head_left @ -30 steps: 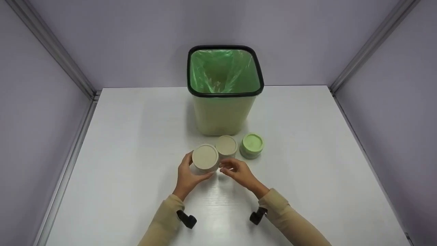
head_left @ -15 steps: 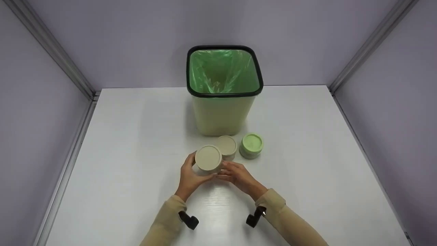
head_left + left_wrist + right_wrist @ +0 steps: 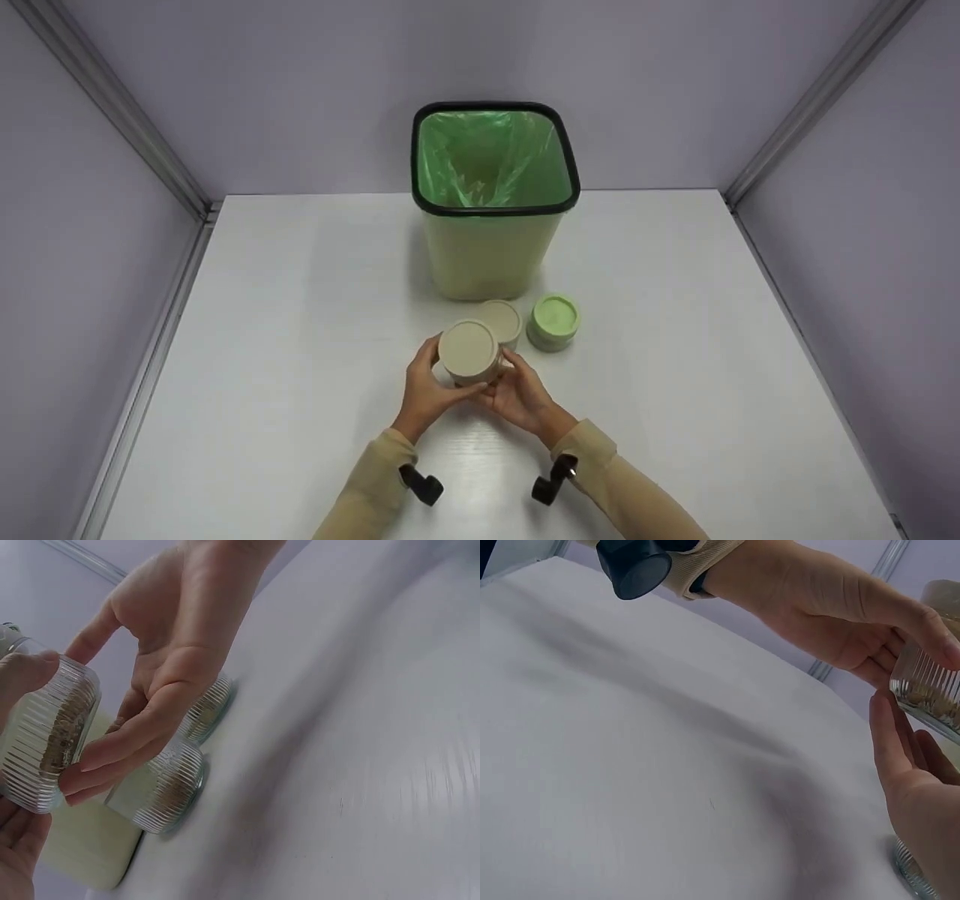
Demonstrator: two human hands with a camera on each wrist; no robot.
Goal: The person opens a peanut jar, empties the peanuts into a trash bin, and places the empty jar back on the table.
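Both hands meet around a ribbed clear glass jar with a beige round lid [image 3: 469, 351], which is lifted off the white table [image 3: 300, 300] near the middle of its front half. The left hand [image 3: 429, 388] grips the jar from the left side, thumb over the upper wall and fingers under the base. The right hand [image 3: 519, 391] holds the jar from the right, its fingers laid along the ribbed glass; in the left wrist view those fingers [image 3: 127, 742] press against the jar's side [image 3: 45, 742].

Just behind the held jar stands a second ribbed glass jar with a beige lid [image 3: 501, 321], and just to its right a ribbed glass jar with a pale green lid [image 3: 554, 318]; both rest on the table. Behind them, toward the far edge at the centre, stands a pale yellow square waste bin with a black rim and a green plastic liner [image 3: 491, 247].
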